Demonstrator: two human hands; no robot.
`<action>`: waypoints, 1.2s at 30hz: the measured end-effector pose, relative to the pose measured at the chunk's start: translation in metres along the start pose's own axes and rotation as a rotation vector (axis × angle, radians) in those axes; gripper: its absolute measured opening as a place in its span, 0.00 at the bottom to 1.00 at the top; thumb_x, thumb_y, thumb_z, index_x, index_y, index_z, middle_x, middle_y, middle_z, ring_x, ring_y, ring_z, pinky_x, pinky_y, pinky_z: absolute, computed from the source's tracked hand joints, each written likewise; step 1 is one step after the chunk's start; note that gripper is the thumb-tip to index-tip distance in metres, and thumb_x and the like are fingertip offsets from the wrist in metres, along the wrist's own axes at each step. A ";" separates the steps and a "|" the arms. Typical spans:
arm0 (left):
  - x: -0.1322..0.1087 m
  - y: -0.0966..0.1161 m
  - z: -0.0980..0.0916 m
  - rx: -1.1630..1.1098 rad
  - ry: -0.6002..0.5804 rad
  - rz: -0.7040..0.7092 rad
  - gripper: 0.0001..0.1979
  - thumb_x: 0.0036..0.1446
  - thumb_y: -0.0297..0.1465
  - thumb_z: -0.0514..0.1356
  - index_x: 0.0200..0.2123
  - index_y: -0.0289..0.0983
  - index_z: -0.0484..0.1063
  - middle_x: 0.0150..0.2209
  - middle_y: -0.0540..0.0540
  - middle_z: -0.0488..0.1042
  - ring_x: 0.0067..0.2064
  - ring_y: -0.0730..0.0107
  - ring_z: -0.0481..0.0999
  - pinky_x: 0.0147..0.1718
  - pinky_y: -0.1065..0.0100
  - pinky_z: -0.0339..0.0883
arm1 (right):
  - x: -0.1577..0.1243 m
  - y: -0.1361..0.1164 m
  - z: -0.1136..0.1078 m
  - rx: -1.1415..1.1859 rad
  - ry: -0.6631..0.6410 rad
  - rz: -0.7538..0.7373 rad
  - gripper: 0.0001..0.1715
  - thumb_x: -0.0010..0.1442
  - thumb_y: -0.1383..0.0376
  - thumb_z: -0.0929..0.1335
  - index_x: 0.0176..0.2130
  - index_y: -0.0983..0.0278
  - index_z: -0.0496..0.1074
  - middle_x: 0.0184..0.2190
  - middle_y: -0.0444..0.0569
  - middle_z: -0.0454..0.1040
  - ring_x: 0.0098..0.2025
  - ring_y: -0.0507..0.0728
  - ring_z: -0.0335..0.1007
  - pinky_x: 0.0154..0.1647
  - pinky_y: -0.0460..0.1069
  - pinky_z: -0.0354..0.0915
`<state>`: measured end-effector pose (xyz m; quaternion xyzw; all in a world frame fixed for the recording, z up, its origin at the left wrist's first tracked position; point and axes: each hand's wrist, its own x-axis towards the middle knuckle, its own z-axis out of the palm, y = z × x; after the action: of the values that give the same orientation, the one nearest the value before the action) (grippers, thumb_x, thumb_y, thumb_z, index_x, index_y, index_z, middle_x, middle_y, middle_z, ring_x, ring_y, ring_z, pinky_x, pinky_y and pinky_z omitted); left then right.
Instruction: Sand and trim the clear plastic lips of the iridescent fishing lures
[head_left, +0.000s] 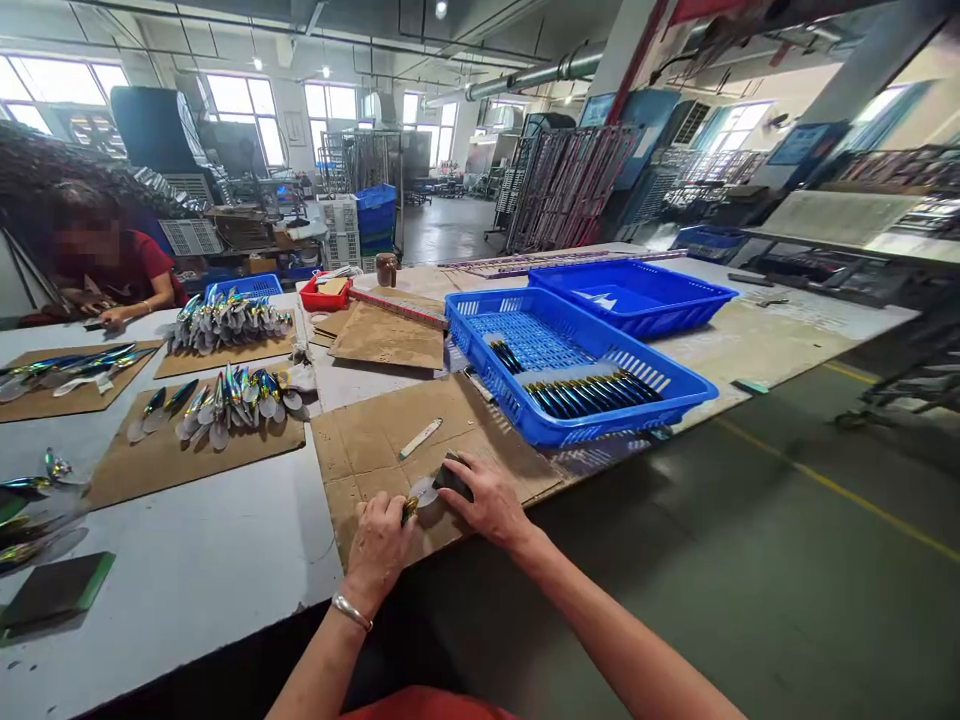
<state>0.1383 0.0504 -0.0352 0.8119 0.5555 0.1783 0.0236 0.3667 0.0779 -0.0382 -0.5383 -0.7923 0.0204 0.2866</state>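
Note:
My left hand (pixel 382 545) is closed round the handle of an iridescent spoon (pixel 420 493), whose bowl lies flat on a cardboard sheet (pixel 375 440) at the table's near edge. My right hand (pixel 487 500) presses a small dark pad (pixel 450 472) down on the spoon's bowl, fingers curled over it. A silver bangle (pixel 352 611) sits on my left wrist. A thin white stick (pixel 420 438) lies on the cardboard just beyond my hands.
A blue basket (pixel 645 400) to the right holds a row of dark handles (pixel 589 392); a second blue basket (pixel 637 295) stands behind it. Heaps of iridescent spoons (pixel 225 400) lie on cardboard to the left. Another person (pixel 112 270) works at the far left. A dark block (pixel 56 590) rests near the left edge.

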 end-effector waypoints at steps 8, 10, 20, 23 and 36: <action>-0.002 0.001 0.004 -0.020 0.030 -0.021 0.07 0.66 0.31 0.57 0.45 0.39 0.73 0.41 0.45 0.74 0.44 0.61 0.74 0.46 0.61 0.66 | 0.001 -0.028 0.004 -0.185 -0.074 0.097 0.22 0.68 0.55 0.70 0.56 0.62 0.76 0.54 0.60 0.73 0.53 0.69 0.70 0.54 0.62 0.67; -0.002 0.002 0.004 -0.014 0.015 -0.023 0.07 0.66 0.30 0.56 0.45 0.38 0.73 0.41 0.45 0.74 0.44 0.60 0.74 0.46 0.60 0.66 | 0.001 -0.035 0.001 -0.156 -0.094 0.045 0.22 0.68 0.54 0.71 0.57 0.60 0.76 0.55 0.59 0.72 0.53 0.68 0.69 0.54 0.61 0.66; -0.003 0.005 0.008 -0.045 0.015 -0.086 0.06 0.66 0.30 0.56 0.43 0.38 0.73 0.40 0.45 0.73 0.44 0.60 0.74 0.46 0.60 0.66 | 0.016 -0.043 -0.005 -0.212 -0.171 0.053 0.23 0.67 0.55 0.71 0.57 0.62 0.76 0.55 0.60 0.72 0.53 0.69 0.68 0.53 0.60 0.64; -0.003 0.006 0.008 -0.064 0.025 -0.090 0.06 0.66 0.30 0.57 0.43 0.38 0.73 0.40 0.45 0.73 0.44 0.60 0.74 0.46 0.60 0.65 | 0.017 -0.045 -0.007 -0.226 -0.183 0.088 0.20 0.67 0.56 0.72 0.55 0.62 0.77 0.54 0.59 0.72 0.52 0.68 0.68 0.53 0.59 0.64; -0.004 0.006 0.005 -0.102 0.011 -0.110 0.05 0.65 0.30 0.59 0.42 0.38 0.73 0.39 0.46 0.74 0.42 0.60 0.73 0.44 0.61 0.65 | 0.016 -0.041 -0.009 -0.152 -0.183 -0.025 0.22 0.65 0.56 0.74 0.56 0.60 0.76 0.55 0.57 0.72 0.53 0.67 0.68 0.54 0.59 0.65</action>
<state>0.1444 0.0452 -0.0396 0.7769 0.5896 0.2092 0.0717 0.3328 0.0717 -0.0096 -0.5443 -0.8211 0.0060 0.1716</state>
